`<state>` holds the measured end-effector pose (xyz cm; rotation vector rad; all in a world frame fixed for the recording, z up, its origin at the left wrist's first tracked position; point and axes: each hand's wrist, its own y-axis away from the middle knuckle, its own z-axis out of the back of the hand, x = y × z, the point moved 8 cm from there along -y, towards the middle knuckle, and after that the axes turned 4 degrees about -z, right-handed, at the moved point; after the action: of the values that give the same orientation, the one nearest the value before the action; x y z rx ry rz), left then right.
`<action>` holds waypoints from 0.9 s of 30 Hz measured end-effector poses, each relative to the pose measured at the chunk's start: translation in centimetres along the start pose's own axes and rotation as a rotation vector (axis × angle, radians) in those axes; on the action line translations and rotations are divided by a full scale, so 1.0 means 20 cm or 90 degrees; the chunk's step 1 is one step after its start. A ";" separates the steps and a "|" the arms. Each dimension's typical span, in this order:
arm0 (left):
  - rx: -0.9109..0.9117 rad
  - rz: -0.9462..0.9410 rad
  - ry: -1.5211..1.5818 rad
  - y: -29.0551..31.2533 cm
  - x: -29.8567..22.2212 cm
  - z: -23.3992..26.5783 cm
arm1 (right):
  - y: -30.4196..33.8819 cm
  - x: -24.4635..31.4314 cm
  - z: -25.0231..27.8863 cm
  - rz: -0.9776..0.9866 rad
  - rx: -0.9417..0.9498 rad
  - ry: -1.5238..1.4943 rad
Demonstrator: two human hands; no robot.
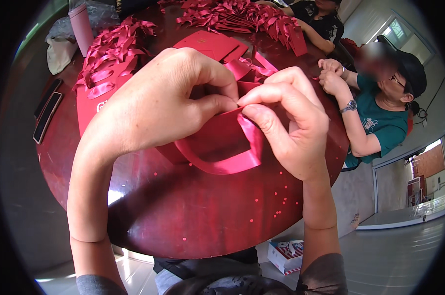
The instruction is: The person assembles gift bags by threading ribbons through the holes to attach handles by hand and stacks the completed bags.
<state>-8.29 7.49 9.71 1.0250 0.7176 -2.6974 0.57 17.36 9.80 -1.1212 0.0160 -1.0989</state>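
A red paper gift bag [215, 132] is held upright above the table between my two hands. Its glossy pink-red ribbon handle [222, 166] hangs in a loop down the side facing me. My left hand [158, 98] is closed, with thumb and index finger pinched at the bag's top rim. Close beside it, my right hand [298, 125] pinches the same rim, its thumb where one ribbon end meets the bag. The fingertips almost touch; whatever small piece lies between them is hidden.
Finished-looking red bags with ribbons [114, 54] lie left, and more [232, 17] are heaped at the back. Flat red bags [212, 44] lie behind my hands. Phones [48, 115] and a pink tumbler [81, 27] sit left. Red dots [276, 201] speckle the table [207, 216]. A co-worker [380, 113] sits right.
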 end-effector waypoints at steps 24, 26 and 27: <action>-0.174 0.048 0.000 0.08 0.06 0.31 | 0.02 0.15 -0.04 0.092 0.066 0.059; -0.207 0.116 -0.075 0.06 0.12 0.37 | 0.01 0.14 -0.04 0.075 0.075 0.064; -0.199 0.096 -0.109 0.05 0.12 0.36 | 0.01 0.14 -0.04 0.071 0.079 0.062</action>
<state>-14.04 3.10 12.47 0.7308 0.9483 -2.4094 1.81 14.80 10.66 -0.9453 0.0846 -1.0399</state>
